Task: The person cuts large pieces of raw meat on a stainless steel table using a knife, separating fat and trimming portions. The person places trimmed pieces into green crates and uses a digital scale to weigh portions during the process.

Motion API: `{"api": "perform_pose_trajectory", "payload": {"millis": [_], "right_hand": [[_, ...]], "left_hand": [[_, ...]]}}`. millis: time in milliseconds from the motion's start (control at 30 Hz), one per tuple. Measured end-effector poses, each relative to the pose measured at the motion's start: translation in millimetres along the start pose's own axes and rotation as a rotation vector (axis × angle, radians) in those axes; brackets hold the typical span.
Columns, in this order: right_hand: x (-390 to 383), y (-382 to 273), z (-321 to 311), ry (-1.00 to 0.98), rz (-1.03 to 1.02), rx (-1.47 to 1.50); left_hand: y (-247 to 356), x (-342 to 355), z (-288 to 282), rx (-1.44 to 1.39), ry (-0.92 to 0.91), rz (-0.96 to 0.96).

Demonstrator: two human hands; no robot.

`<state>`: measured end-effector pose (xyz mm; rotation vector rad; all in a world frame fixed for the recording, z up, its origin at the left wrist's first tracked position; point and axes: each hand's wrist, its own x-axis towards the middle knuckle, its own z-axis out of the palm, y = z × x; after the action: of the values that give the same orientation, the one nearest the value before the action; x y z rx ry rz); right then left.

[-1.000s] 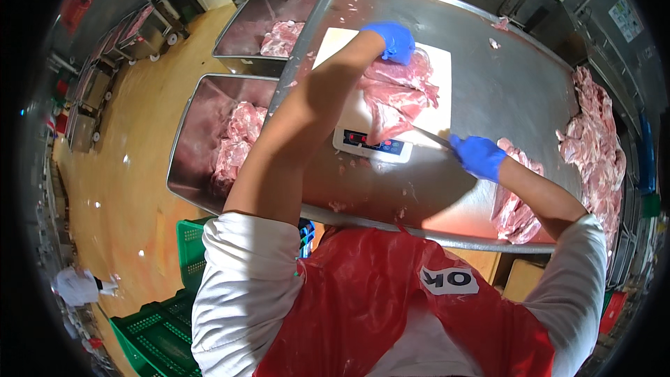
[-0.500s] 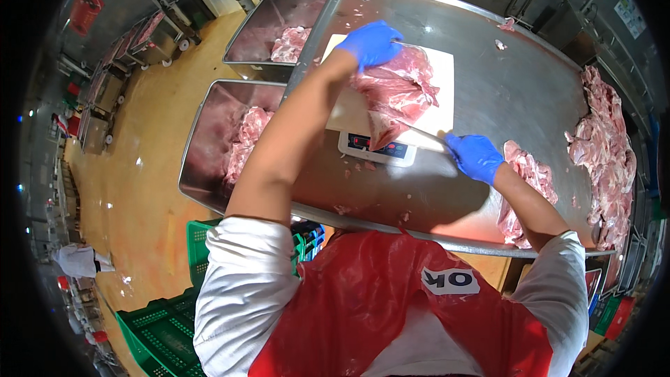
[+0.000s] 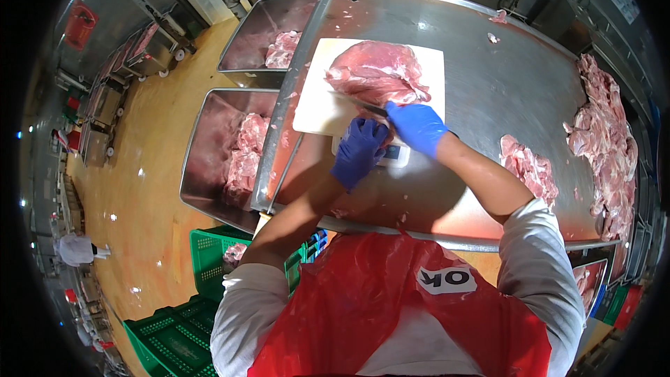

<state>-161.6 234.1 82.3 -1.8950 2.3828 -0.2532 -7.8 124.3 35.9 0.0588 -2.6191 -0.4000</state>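
A large piece of raw meat [image 3: 377, 70] lies on a white cutting board [image 3: 314, 108], which rests over a small digital scale [image 3: 398, 156] on the steel table. My right hand [image 3: 419, 128], in a blue glove, is closed round the handle of a knife. The dark knife blade [image 3: 374, 108] points left along the near edge of the meat. Just nearer to me, my left hand [image 3: 359, 152], also gloved in blue, has its fingers curled on the near flap of the meat. My fingers and the flap hide part of the scale.
Two steel bins [image 3: 202, 132] with meat stand left of the table [image 3: 502, 91]. A thin metal rod [image 3: 286, 171] lies along the table's left edge. More meat sits at right, in a small pile [image 3: 527, 171] and a long heap [image 3: 604, 146]. Green crates [image 3: 171, 335] stand below.
My left hand has come from the meat's far side to its near flap. The right hand has moved left and away from me with the knife. The meat now lies flatter on the board.
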Motion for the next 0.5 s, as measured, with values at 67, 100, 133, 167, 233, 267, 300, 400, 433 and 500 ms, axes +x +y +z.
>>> {"api": "perform_pose_trajectory", "payload": {"millis": [67, 100, 133, 167, 233, 267, 300, 400, 433, 500], "right_hand": [[-2.6, -0.7, 17.0, -0.033, 0.027, 0.0], [-6.1, -1.8, 19.8, -0.052, 0.039, -0.002], [-17.2, 6.4, 15.0, -0.174, 0.204, 0.187], [-33.1, 20.4, 16.0, -0.181, 0.174, 0.172], [-69.1, 47.0, 3.0, -0.251, 0.122, 0.058], [-89.8, 53.5, -14.6, -0.32, 0.101, -0.042], [-109.8, 65.3, -26.3, -0.348, 0.089, -0.135], [-161.7, 94.3, -21.8, -0.232, 0.103, -0.153], [-168.4, 96.8, -14.5, -0.158, 0.1, -0.118], [-165.6, 85.3, -4.3, 0.085, 0.166, 0.041]], "left_hand": [[-5.9, -4.5, 4.0, 0.035, 0.032, 0.033], [-8.1, -6.4, 4.5, 0.058, 0.05, 0.053], [-10.4, -8.9, 4.3, 0.082, 0.069, 0.073], [-10.4, -13.7, 3.4, 0.053, 0.064, 0.053], [-14.8, -28.0, -7.7, 0.013, 0.053, 0.009], [-16.9, -40.9, -16.8, -0.002, 0.102, -0.039], [-19.1, -52.7, -31.0, -0.021, 0.152, -0.073], [-39.1, -62.3, -85.9, 0.062, 0.287, -0.058], [-71.8, -67.5, -101.0, -0.019, 0.17, -0.167], [-120.9, -26.9, -132.9, -0.166, 0.305, -0.151]]}}
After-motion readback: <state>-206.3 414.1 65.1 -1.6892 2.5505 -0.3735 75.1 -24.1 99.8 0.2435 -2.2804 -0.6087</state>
